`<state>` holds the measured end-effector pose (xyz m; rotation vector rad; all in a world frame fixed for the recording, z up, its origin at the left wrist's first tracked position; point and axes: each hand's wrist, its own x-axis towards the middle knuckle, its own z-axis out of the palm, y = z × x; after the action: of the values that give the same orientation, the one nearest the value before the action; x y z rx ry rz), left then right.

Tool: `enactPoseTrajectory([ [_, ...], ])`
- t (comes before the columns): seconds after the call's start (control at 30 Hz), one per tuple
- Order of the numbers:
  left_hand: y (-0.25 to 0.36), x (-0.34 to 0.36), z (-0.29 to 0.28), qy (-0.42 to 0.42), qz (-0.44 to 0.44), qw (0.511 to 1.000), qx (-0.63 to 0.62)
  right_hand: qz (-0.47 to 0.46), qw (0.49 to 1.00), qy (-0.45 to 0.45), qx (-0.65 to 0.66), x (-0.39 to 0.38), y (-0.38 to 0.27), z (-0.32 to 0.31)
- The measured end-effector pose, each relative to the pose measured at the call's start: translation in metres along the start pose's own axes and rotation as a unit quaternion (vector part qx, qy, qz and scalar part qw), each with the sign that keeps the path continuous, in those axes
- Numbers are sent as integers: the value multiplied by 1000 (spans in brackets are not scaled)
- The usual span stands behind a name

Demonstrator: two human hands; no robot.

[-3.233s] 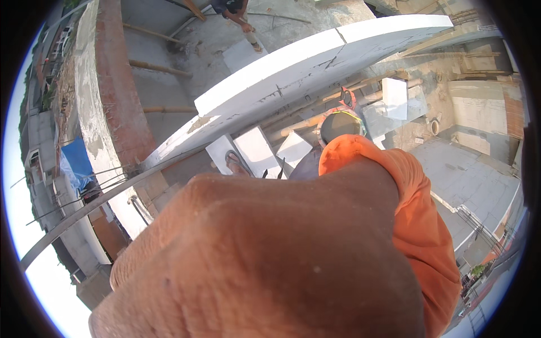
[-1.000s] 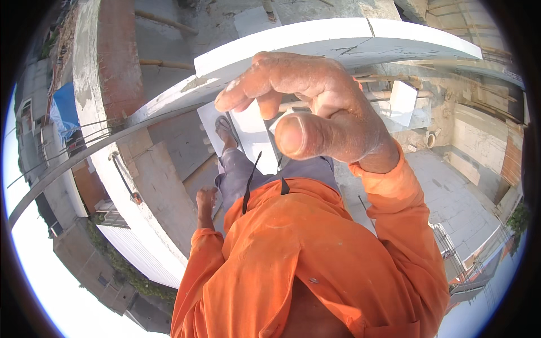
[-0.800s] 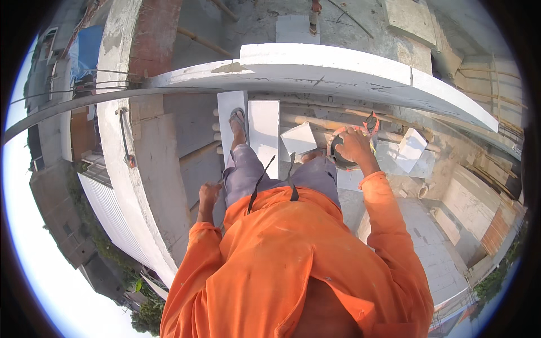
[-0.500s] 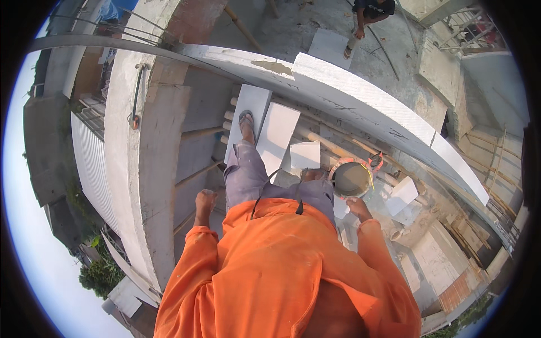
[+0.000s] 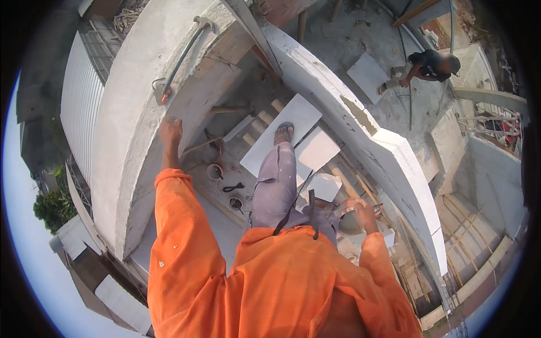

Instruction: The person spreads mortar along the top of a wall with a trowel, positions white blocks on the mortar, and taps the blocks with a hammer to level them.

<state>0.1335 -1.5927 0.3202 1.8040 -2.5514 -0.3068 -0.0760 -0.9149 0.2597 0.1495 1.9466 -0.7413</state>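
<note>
I look down my orange sleeves and grey trousers. My left hand (image 5: 169, 133) reaches out and rests flat on the inner edge of a thick curved concrete wall (image 5: 135, 135), fingers spread, holding nothing. My right hand (image 5: 364, 209) is low by my right hip, closed on the rim of a round grey pan (image 5: 348, 223); its inside is mostly hidden by my hand and sleeve. My sandalled foot (image 5: 284, 132) stands on a white slab (image 5: 282, 132) laid over wooden poles.
A long white beam (image 5: 394, 163) runs diagonally on my right. Two small round tins (image 5: 214, 171) and a black cord lie on the ledge below the wall. A bent metal bar (image 5: 181, 56) lies on the wall top. Another person (image 5: 429, 64) crouches by a white slab (image 5: 367, 76) far below.
My right hand dropped from close in front of the camera to the pan at my hip. My left hand rose from my side onto the concrete wall. The view swung round.
</note>
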Motion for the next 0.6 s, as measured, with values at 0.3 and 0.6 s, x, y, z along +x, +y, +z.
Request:
enactPoseTrajectory([
  [0.3, -63, 160, 17, -130, 49, 988, -61, -5, 996, 5, -84, -47, -154, 17],
  [0.6, 3, 128, -10, -180, -63, 981, -44, 107, 987, 57, -105, -102, -183, 16],
])
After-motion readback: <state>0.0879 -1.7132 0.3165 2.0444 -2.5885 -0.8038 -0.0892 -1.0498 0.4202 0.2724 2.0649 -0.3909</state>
